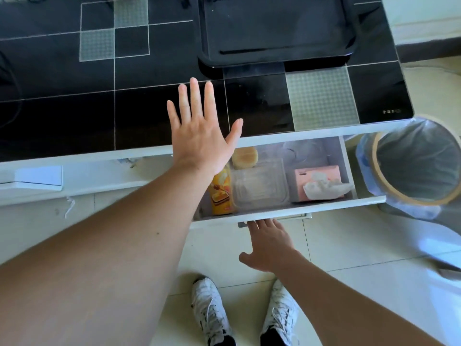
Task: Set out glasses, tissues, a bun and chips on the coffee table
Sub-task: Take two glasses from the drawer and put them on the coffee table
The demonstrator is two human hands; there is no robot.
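A white drawer (pixel 287 213) stands pulled out from under the black glass coffee table (pixel 62 116). Inside lie a bun (pixel 245 157), a yellow chips pack (pixel 222 193), a clear plastic box (pixel 259 189), clear glasses (pixel 303 151) at the back and a pink tissue pack (pixel 320 183) with a tissue sticking out. My left hand (pixel 202 131) hovers flat, fingers spread, over the table edge and the drawer's left end, holding nothing. My right hand (pixel 268 243) has its fingertips hooked under the drawer handle (pixel 274 219).
A black tray (pixel 207 56) sits on the table at the back right. A bin (pixel 384 181) with a plastic liner stands right of the drawer. My white shoes (pixel 209 313) are on the pale tiled floor below.
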